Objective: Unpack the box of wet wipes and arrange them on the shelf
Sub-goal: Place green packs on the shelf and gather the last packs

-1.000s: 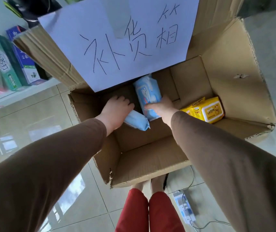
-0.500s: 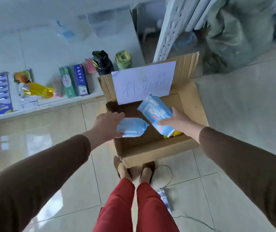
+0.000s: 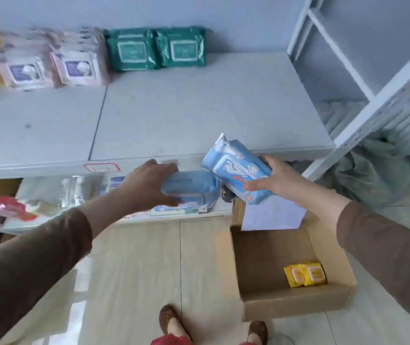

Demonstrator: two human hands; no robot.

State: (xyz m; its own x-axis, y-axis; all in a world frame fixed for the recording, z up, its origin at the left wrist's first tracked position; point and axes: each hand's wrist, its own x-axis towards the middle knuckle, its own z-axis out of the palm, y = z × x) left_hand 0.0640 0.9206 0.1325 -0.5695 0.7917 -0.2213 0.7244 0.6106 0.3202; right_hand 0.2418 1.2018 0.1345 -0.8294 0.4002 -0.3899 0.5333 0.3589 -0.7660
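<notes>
So there are two blue wet wipe packs in play, one per hand. The right hand (image 3: 272, 178) has its fingers and thumb wrapped around the first blue pack (image 3: 236, 168), tilted with one sealed end poking up, held in the air just over the front edge of the shelf (image 3: 199, 115). The left hand (image 3: 149, 185) grips the second blue pack (image 3: 191, 190) from the side, fingers curled over its top and thumb underneath, and that one sits lower, in front of the shelf's edge and right beside the first pack; they look like they're touching or almost, can't really tell. Down on the tiled floor (image 3: 149, 257) sits the cardboard box (image 3: 298, 305), open, with a pair of yellow packs (image 3: 304, 274) lying in its far right corner and a white sheet of paper (image 3: 273, 215) stuck on its back flap. At the back of the shelf top, against the wall, two green packs (image 3: 156, 49) stand side by side, then a couple of pinkish white packs (image 3: 49, 63) to their left, and something yellow at the far left edge, too blurry to make out. The lower shelf has more stuff, blurred too. Both sleeves are brown, and the person's feet in brown shoes (image 3: 171, 319) show at the bottom.
</notes>
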